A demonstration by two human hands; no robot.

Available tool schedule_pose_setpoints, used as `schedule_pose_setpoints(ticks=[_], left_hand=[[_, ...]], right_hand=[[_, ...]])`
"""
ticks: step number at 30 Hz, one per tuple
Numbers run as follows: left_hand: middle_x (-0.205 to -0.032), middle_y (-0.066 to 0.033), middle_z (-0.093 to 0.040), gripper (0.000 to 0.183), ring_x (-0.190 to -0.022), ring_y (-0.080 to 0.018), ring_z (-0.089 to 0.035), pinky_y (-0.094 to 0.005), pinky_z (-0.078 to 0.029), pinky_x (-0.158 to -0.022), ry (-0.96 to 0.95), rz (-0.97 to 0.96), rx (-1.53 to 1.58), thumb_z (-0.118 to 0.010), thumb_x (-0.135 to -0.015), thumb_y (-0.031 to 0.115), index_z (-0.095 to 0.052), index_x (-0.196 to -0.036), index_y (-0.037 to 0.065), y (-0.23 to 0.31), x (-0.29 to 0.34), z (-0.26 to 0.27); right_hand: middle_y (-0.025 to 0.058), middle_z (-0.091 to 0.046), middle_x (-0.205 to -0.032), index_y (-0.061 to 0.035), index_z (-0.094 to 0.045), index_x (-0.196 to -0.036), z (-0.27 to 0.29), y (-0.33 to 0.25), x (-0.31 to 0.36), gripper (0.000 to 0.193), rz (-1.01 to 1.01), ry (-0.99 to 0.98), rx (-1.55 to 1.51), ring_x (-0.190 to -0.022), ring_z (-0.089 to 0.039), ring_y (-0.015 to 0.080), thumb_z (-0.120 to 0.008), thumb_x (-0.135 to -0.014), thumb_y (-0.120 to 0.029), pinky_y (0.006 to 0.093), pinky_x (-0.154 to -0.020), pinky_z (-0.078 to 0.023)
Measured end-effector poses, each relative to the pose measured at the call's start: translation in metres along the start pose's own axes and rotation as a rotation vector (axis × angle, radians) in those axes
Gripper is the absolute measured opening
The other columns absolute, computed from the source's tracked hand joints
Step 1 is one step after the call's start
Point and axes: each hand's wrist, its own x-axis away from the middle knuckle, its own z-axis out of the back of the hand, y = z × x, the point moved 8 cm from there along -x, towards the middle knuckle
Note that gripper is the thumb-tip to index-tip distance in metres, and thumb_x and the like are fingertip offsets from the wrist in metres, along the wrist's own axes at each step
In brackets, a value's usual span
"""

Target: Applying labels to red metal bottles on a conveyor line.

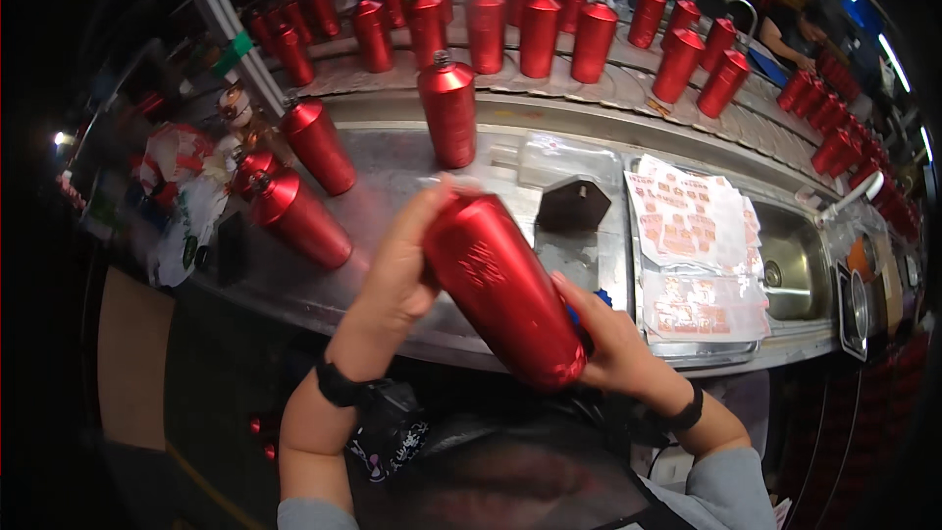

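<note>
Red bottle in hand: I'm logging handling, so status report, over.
Left hand on far end, right hand on near end. Red bottle held tilted. Upright bottle just beyond.

i'm viewing a shiny red bottle point(500, 290), bearing embossed marks, slanting diagonally, resting between left hand point(404, 270) and right hand point(620, 348)

Bottle point(505, 285) I hold: embossed marking on its red side, slanted with the tilt; too soft for me to read; sheets point(692, 226) to my right: rows of red and orange print, small, partly lost in glare; black cloth point(397, 437) at my front: white marks, some letter-like, illegible; white bag point(201, 206), far left: green mark, unreadable.
</note>
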Motion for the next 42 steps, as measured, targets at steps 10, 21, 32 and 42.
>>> schedule_pose_setpoints(ticks=[10,21,32,42], left_hand=[[-0.094,-0.0010,-0.067,0.020,-0.085,-0.0052,-0.062,-0.0223,-0.050,-0.076,0.090,-0.561,-0.423,-0.066,-0.095,0.020,-0.064,-0.107,0.004,0.078,-0.037,0.007],[-0.087,-0.0188,-0.067,0.034,-0.082,-0.0337,-0.064,-0.0401,-0.049,-0.074,0.589,-0.977,-1.041,-0.077,-0.082,0.029,-0.065,-0.091,-0.001,0.107,-0.085,0.079],[-0.121,-0.0167,-0.064,0.038,-0.109,-0.0293,-0.060,-0.0400,-0.045,-0.096,0.923,-1.177,-1.485,-0.069,-0.092,0.012,-0.059,-0.126,-0.001,0.170,0.044,0.101],[-0.127,-0.0187,-0.063,0.042,-0.117,-0.0304,-0.062,-0.0361,-0.049,-0.093,0.960,-0.953,-1.416,-0.050,-0.103,0.032,-0.056,-0.133,0.002,0.159,0.021,0.178]], right_hand=[[0.0140,-0.067,-0.116,-0.0094,-0.033,-0.152,0.013,0.026,0.017,0.087,-0.377,0.139,-0.199,-0.062,-0.050,0.0068,-0.078,-0.078,-0.013,0.0219,-0.057,-0.044],[0.0136,-0.068,-0.109,-0.0044,-0.042,-0.146,0.011,0.044,0.016,0.073,-0.406,0.129,-0.198,-0.066,-0.053,0.0068,-0.073,-0.081,-0.008,0.0211,-0.055,-0.042],[0.0139,-0.067,-0.108,-0.0092,-0.041,-0.147,0.014,0.058,0.012,0.068,-0.442,0.067,-0.204,-0.084,-0.065,0.0239,-0.071,-0.087,-0.022,0.0328,-0.068,-0.051],[0.0165,-0.064,-0.112,-0.0098,-0.038,-0.148,0.021,0.037,0.017,0.066,-0.342,0.162,-0.130,-0.091,-0.065,0.0287,-0.066,-0.089,-0.022,0.0342,-0.070,-0.053]])
